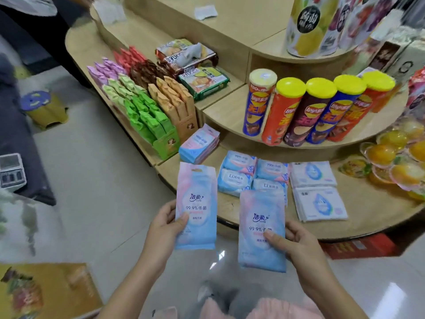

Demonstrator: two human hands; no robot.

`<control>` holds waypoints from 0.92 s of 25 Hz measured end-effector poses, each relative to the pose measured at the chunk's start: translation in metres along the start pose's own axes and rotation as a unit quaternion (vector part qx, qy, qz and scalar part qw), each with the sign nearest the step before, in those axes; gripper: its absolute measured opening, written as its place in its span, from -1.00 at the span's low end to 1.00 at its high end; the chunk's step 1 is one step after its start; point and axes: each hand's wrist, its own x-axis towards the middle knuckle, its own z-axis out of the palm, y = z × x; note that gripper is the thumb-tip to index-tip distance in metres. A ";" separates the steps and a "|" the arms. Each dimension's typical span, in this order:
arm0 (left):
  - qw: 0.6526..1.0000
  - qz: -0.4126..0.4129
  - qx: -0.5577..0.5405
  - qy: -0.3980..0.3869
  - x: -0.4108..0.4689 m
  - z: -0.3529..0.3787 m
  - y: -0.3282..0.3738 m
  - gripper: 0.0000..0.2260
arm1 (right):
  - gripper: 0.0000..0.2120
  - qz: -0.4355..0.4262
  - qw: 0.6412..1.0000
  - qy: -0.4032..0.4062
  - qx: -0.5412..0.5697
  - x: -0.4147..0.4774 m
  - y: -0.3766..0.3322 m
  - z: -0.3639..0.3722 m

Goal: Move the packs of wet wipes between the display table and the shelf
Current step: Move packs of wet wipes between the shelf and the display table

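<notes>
Between the thumb of the left hand (pixel 169 223) and the fingers hidden behind it sits a pink-and-blue pack of wet wipes (pixel 196 203). It is pinched near its lower left edge and held upright over the floor, printed face towards the camera. Just right of those fingers, the right hand (pixel 296 242) pinches a second pack (pixel 262 229) of the same kind, with the thumb pressed on the front and curled fingers wrapping its right edge. The two packs are apart, with floor showing between them.

Beyond the fingertips of both hands lies the curved wooden display table (pixel 358 217). On it, ahead of the left fingers, a small stack of matching packs (pixel 199 146) lies beside the green snack boxes (pixel 147 116). Ahead of the right fingers lie blue EDI wipe packs (pixel 236 178) and, further right, white packs with a blue drop (pixel 319 194). Lay's crisp tubes (pixel 296 111) stand on the tier above.
</notes>
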 end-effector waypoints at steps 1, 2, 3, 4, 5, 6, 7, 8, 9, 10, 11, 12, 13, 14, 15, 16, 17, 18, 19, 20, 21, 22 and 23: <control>1.000 -0.001 0.004 -0.005 0.017 0.001 0.005 -0.80 | -0.26 0.002 1.000 -0.004 0.001 0.012 -0.002 0.004; 1.000 -0.008 0.010 -0.007 0.035 0.003 0.009 -0.81 | -0.30 0.014 1.000 -0.006 0.006 0.026 -0.004 0.008; 1.000 -0.014 0.012 -0.006 0.050 0.005 0.010 -0.81 | -0.39 0.026 1.000 -0.005 0.013 0.041 -0.005 0.011; 1.000 -0.022 0.010 -0.002 0.063 0.008 0.009 -0.80 | -0.48 0.031 0.999 -0.005 0.020 0.054 -0.008 0.012; 0.999 -0.033 0.009 0.005 0.075 0.013 0.007 -0.80 | -0.53 0.035 0.999 -0.004 0.024 0.069 -0.009 0.012; 0.999 -0.044 0.013 0.009 0.085 0.017 0.005 -0.79 | -0.55 0.040 0.999 -0.003 0.021 0.081 -0.012 0.013; 0.998 -0.058 0.017 0.007 0.098 0.021 0.002 -0.78 | -0.58 0.048 0.999 0.001 0.020 0.096 -0.014 0.013; 0.997 -0.071 0.020 0.000 0.107 0.023 0.000 -0.78 | -0.62 0.058 0.998 0.008 0.021 0.108 -0.016 0.015; 0.996 -0.082 0.022 -0.005 0.116 0.024 -0.001 -0.78 | -0.67 0.065 0.997 0.015 0.024 0.120 -0.017 0.018; 0.996 -0.089 0.026 -0.009 0.127 0.025 -0.003 -0.77 | -0.71 0.072 0.997 0.020 0.029 0.132 -0.018 0.022; 0.995 -0.096 0.035 -0.016 0.138 0.025 -0.006 -0.77 | -0.72 0.079 0.996 0.019 0.035 0.143 -0.019 0.026; 0.993 -0.106 0.044 -0.023 0.149 0.026 -0.008 -0.78 | -0.73 0.091 0.995 0.017 0.044 0.155 -0.018 0.031; 0.992 -0.115 0.049 -0.029 0.157 0.026 -0.008 -0.78 | -0.73 0.103 0.993 0.018 0.055 0.164 -0.016 0.038; 0.990 -0.121 0.054 -0.038 0.165 0.025 -0.010 -0.77 | -0.74 0.116 0.991 0.020 0.069 0.172 -0.012 0.047; 0.989 -0.125 0.058 -0.051 0.172 0.024 -0.012 -0.76 | -0.74 0.130 0.988 0.022 0.083 0.179 -0.007 0.056; 0.988 -0.128 0.062 -0.066 0.179 0.023 -0.013 -0.76 | -0.74 0.143 0.985 0.023 0.098 0.185 -0.001 0.064; 0.985 -0.133 0.067 -0.083 0.186 0.021 -0.015 -0.76 | -0.73 0.153 0.982 0.026 0.109 0.192 0.006 0.073; 0.983 -0.137 0.070 -0.097 0.194 0.019 -0.018 -0.76 | -0.73 0.158 0.981 0.030 0.111 0.198 0.012 0.082; 0.981 -0.145 0.068 -0.106 0.200 0.015 -0.021 -0.77 | -0.74 0.159 0.981 0.037 0.103 0.203 0.018 0.090; 0.980 -0.153 0.062 -0.112 0.207 0.010 -0.025 -0.77 | -0.75 0.160 0.982 0.050 0.091 0.207 0.023 0.098; 0.979 -0.161 0.054 -0.114 0.211 0.003 -0.028 -0.78 | -0.76 0.158 0.982 0.063 0.078 0.212 0.029 0.106; 0.977 -0.169 0.051 -0.118 0.215 -0.005 -0.030 -0.79 | -0.77 0.155 0.983 0.076 0.068 0.215 0.037 0.114; 0.976 -0.176 0.050 -0.118 0.217 -0.013 -0.032 -0.79 | -0.76 0.148 0.984 0.083 0.053 0.218 0.043 0.123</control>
